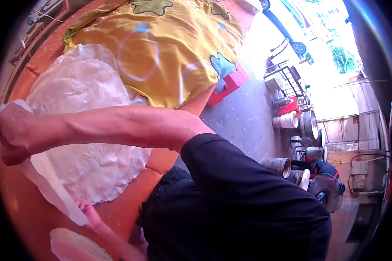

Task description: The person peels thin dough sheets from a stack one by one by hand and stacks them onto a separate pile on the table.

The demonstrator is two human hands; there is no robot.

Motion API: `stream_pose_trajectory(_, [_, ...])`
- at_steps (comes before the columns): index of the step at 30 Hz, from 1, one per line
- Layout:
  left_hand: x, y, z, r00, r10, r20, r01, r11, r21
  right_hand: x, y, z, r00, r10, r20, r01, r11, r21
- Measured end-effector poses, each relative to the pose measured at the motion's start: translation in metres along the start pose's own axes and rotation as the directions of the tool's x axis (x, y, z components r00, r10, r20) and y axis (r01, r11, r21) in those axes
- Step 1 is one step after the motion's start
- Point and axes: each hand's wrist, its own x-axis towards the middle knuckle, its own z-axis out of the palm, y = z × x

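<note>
A thin white sheet [52, 182], pale and floppy like dough or skin, hangs between my two hands. My right hand [14, 132] is closed on its far end, with the arm stretched across the view and the fingers mostly hidden behind the wrist. At the near end, the fingers of my left hand [86, 209] are bent against the sheet's edge. Under my right forearm lies a pile of similar thin, round, whitish sheets [91, 174] on an orange surface [133, 198]. Another pale round piece or stack [76, 245] sits by my left forearm.
A yellow cloth [174, 56] with star shapes covers the surface beyond the pile. Beside it stands a red plastic stool or crate [235, 80] on the grey floor [237, 117]. Buckets and pots [286, 121] and a fan [326, 191] are at right, with a dark-clothed person [320, 167] there.
</note>
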Motion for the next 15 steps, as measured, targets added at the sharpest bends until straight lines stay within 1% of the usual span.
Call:
stream_pose_trajectory(1, [0.004, 0.005, 0.004, 0.997, 0.078, 0.006, -0.078, 0.994, 0.072, 0.003, 0.002, -0.007, 0.995, -0.078, -0.067, 0.082, 0.995, 0.058])
stream_pose_trajectory(2, [0.016, 0.014, -0.003, 0.988, 0.003, 0.152, -0.006, 1.0, 0.023, 0.005, 0.005, -0.013, 0.979, -0.156, -0.133, 0.17, 0.98, 0.105])
stream_pose_trajectory(3, [0.025, 0.019, -0.001, 0.953, -0.072, 0.295, 0.077, 0.997, -0.003, 0.003, 0.013, -0.023, 0.975, 0.088, -0.203, -0.103, 0.992, -0.069])
stream_pose_trajectory(4, [0.03, 0.019, -0.001, 0.999, 0.01, 0.041, -0.017, 0.988, 0.157, -0.002, 0.025, -0.033, 0.9, 0.306, -0.309, -0.38, 0.9, -0.215])
stream_pose_trajectory(5, [0.033, 0.015, 0.004, 0.971, 0.137, -0.197, -0.065, 0.941, 0.334, -0.013, 0.057, -0.043, 0.887, 0.298, -0.353, -0.408, 0.863, -0.297])
stream_pose_trajectory(6, [0.06, 0.043, -0.066, 0.933, -0.226, 0.28, 0.206, 0.973, 0.1, -0.03, 0.097, -0.053, 0.874, 0.286, -0.394, -0.436, 0.818, -0.374])
stream_pose_trajectory(7, [0.065, 0.032, -0.066, 0.992, -0.024, -0.127, 0.073, 0.918, 0.391, -0.05, 0.131, -0.061, 0.848, 0.352, -0.397, -0.507, 0.758, -0.41])
stream_pose_trajectory(8, [0.065, 0.015, -0.054, 0.973, -0.005, -0.232, 0.107, 0.897, 0.429, -0.07, 0.148, -0.069, 0.815, 0.414, -0.404, -0.571, 0.692, -0.442])
stream_pose_trajectory(9, [0.062, 0.0, -0.045, 0.943, 0.022, -0.331, 0.141, 0.877, 0.46, -0.092, 0.162, -0.074, 0.795, 0.455, -0.401, -0.603, 0.668, -0.437])
stream_pose_trajectory(10, [0.064, -0.005, -0.047, 0.944, 0.012, -0.331, 0.168, 0.843, 0.51, -0.11, 0.163, -0.076, 0.774, 0.495, -0.395, -0.632, 0.643, -0.433])
stream_pose_trajectory(11, [0.066, -0.007, -0.048, 0.943, 0.006, -0.332, 0.174, 0.842, 0.511, -0.119, 0.17, -0.071, 0.781, 0.433, -0.45, -0.615, 0.657, -0.435])
stream_pose_trajectory(13, [0.068, -0.01, -0.051, 0.937, -0.023, -0.349, 0.217, 0.821, 0.528, -0.12, 0.167, -0.058, 0.744, 0.418, -0.522, -0.647, 0.647, -0.403])
stream_pose_trajectory(14, [0.069, -0.012, -0.05, 0.935, -0.031, -0.352, 0.227, 0.816, 0.532, -0.121, 0.175, -0.056, 0.781, 0.408, -0.473, -0.601, 0.699, -0.388])
stream_pose_trajectory(15, [0.069, -0.015, -0.047, 0.935, -0.034, -0.353, 0.227, 0.821, 0.523, -0.122, 0.182, -0.054, 0.778, 0.41, -0.476, -0.604, 0.697, -0.386])
